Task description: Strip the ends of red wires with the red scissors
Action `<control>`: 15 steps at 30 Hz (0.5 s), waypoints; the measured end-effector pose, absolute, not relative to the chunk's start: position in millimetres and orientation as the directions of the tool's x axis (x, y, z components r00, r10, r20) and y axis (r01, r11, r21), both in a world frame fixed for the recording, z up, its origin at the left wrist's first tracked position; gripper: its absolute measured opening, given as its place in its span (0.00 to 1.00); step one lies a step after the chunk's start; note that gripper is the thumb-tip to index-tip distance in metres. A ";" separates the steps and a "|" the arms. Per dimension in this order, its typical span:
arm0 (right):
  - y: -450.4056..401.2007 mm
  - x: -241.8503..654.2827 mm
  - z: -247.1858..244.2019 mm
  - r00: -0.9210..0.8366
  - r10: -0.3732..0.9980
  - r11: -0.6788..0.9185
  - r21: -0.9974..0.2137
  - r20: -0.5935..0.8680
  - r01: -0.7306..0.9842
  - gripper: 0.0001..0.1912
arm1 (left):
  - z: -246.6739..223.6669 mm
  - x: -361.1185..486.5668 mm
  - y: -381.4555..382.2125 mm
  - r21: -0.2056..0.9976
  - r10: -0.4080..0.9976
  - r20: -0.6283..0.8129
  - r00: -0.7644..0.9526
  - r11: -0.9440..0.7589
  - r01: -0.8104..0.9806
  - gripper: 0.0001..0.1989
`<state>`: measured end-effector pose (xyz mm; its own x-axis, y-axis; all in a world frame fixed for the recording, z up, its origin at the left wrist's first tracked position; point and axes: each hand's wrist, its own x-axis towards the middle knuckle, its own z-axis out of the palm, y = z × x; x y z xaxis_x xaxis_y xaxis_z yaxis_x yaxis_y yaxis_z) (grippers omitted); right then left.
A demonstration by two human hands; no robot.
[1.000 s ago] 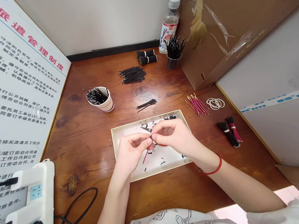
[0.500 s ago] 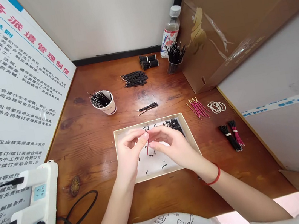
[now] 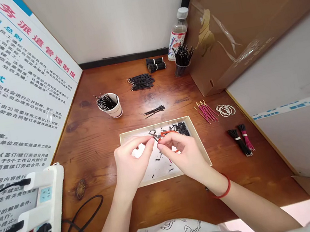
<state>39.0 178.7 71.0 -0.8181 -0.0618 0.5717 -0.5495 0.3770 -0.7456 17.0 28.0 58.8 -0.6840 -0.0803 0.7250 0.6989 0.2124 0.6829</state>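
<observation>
Over a shallow white box, my right hand is closed round small red-handled pliers or cutters, whose metal jaws point left. The jaws meet the fingertips of my left hand, which pinch a thin piece, mostly hidden between the fingers. Black scraps are heaped in the box's back right corner, with more scattered on its floor. Behind the box lies a small group of black wires.
A paper cup of black wires stands at the back left. Pink wires, white rubber bands and tied bundles lie right. A bottle stands near a cardboard box. A power strip is left.
The red-handled tool now shows open-handled in my right hand, its jaws at my left fingertips. The thin red piece between both hands is no longer clearly visible. My hands have parted slightly.
</observation>
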 end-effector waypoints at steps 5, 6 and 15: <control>179.8 42.9 74.1 -0.707 -0.114 0.509 -0.570 0.698 -0.645 0.06 | 58.4 17.4 26.9 0.600 -0.059 0.787 -0.615 0.309 0.738 0.06; 180.4 43.2 74.2 -0.683 -0.131 0.532 -0.531 0.718 -0.660 0.07 | 58.2 17.2 26.4 0.597 -0.053 0.788 -0.613 0.310 0.740 0.06; 186.3 43.2 72.5 -0.546 -0.256 0.603 -0.310 0.798 -0.735 0.08 | 58.7 15.5 24.3 0.629 -0.017 0.765 -0.644 0.238 0.740 0.06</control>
<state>43.2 186.3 72.5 -0.5464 -0.2557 0.7975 -0.7349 0.6031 -0.3101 15.5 24.3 58.7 -0.6444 -0.0167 0.7645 0.7401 0.2378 0.6290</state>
